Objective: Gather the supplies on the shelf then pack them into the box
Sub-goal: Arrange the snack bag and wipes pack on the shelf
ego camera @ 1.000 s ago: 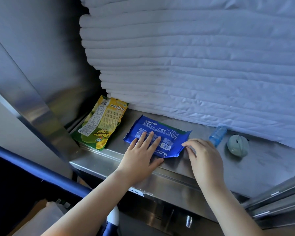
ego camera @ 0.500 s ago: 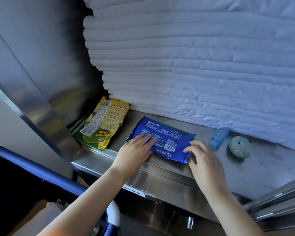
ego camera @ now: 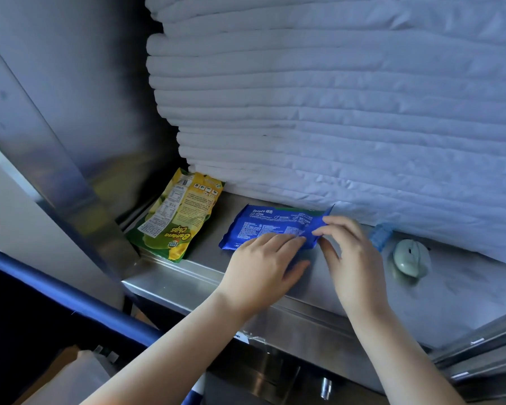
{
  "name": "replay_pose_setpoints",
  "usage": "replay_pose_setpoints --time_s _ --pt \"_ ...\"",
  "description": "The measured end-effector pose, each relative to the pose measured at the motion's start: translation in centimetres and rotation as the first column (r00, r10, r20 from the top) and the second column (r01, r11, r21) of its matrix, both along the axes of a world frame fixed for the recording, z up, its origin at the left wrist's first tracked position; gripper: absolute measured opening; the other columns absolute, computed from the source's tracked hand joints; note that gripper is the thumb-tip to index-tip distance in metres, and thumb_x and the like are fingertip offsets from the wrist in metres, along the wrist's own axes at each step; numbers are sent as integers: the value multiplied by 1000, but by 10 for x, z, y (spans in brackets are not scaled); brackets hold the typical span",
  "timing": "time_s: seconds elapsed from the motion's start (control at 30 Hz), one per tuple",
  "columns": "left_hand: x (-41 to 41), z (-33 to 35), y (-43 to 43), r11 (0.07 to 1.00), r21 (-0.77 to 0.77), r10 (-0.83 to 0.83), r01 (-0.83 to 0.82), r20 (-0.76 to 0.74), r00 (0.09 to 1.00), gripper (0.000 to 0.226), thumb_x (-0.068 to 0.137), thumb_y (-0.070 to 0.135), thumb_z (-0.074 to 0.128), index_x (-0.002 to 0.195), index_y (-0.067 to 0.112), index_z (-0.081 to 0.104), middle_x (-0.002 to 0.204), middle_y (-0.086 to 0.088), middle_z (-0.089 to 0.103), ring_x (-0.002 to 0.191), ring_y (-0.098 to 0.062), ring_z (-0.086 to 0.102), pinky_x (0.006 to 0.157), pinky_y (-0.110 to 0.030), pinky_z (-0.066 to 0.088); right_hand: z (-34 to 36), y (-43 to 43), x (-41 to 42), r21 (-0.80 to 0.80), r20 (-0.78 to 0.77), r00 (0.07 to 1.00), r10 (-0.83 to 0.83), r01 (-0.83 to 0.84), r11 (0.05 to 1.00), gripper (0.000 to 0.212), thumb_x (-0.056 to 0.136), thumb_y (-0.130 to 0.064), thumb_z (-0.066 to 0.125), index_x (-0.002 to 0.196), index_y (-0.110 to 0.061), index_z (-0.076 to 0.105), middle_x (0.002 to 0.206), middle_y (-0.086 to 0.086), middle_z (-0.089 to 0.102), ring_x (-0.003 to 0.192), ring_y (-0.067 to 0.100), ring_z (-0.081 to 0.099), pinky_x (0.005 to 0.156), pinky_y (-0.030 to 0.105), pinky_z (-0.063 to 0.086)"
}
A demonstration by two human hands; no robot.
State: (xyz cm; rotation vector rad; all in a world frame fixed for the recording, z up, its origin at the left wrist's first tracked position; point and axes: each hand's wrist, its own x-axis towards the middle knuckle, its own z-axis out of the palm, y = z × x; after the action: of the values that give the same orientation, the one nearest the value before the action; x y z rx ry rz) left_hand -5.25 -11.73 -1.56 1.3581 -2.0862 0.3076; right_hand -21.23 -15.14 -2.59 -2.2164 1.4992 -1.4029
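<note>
Room on the steel shelf (ego camera: 465, 302) is narrow. Behind the blue packet (ego camera: 263, 226) a high stack of folded white cloths (ego camera: 333, 112) takes the whole back part, and its foot comes up to the far edge of the packet. In front of the packet the shelf ends in a steel lip, and the near edge of the packet lies close to it. To the left of the packet, with a strip of steel showing between them, lies a yellow and green bag of banana chips (ego camera: 178, 217). Its near end is at the lip and its far end is at the corner of the stack. Further left than the bag, a slanted steel post (ego camera: 70, 182) closes the shelf. To the right of the packet a small blue bottle (ego camera: 381, 233) lies at the foot of the cloths, and further right is a pale green rounded object (ego camera: 409, 258)

The packet lies printed side up, with its long axis along the lip, left to right, the right end a little further back. The left hand (ego camera: 263, 267) rests palm down on its near right part, fingers straight. The right hand (ego camera: 354, 258) pinches the right end between thumb and forefinger, and the wrapper is creased there
</note>
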Motion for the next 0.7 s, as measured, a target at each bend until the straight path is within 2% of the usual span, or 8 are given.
replay_pose_setpoints --time_s 0.07,0.23,0.4,0.47,0.53,0.6,0.7 --pt "-4 11 -1 998 -57 25 -27 -42 999 16 86 25 59 93 18 72 85 6 70 72 -18 66 53 -28 52 10 -2 0 -50 46 999 1 2 999 17 77 1 70 88 -13 69 105 -2 63 92 4 56 76 10 37" --pt "-11 36 -2 991 -87 80 -97 -177 981 13 83 20 59 74 15 68 65 3 65 53 -21 59 39 -31 45 35 -6 3 -132 150 989 13 7 991 16 79 4 69 89 -9 71 105 2 64 90 -3 54 73 2 35" --pt "-13 50 -4 999 1 30 -33 -420 907 6 78 16 62 78 13 68 67 3 66 52 -18 59 46 -32 49 55 -10 8 -257 206 976 68 -13 966 17 78 6 69 87 -8 70 101 6 66 90 -3 55 75 1 37" --pt "-11 50 -4 999 30 42 -32 -458 888 3 77 15 64 77 14 67 67 4 66 51 -14 58 48 -30 49 55 -12 10 -254 236 966 101 -39 966 19 80 1 68 96 -10 68 106 2 64 96 2 58 82 7 42" --pt "-8 49 -4 997 65 74 -47 -498 864 5 78 14 68 75 15 65 64 7 63 51 -7 55 48 -24 46 45 -12 14 -190 316 932 176 -120 974 33 84 -7 68 115 -15 60 118 -4 59 107 7 58 90 20 47" --pt "-3 48 -4 994 87 103 -66 -535 839 9 78 14 69 72 17 63 60 11 59 50 1 51 47 -16 38 27 -10 16 -45 369 905 212 -211 976 54 84 -19 68 132 -22 45 130 -12 51 119 8 52 96 26 45" --pt "0 49 -2 995 86 96 -57 -554 827 10 77 12 68 72 19 62 61 13 59 50 6 50 47 -12 36 -3 -7 19 302 375 909 185 -308 902 96 68 -48 75 144 -44 16 135 -36 36 126 -8 39 99 26 40"
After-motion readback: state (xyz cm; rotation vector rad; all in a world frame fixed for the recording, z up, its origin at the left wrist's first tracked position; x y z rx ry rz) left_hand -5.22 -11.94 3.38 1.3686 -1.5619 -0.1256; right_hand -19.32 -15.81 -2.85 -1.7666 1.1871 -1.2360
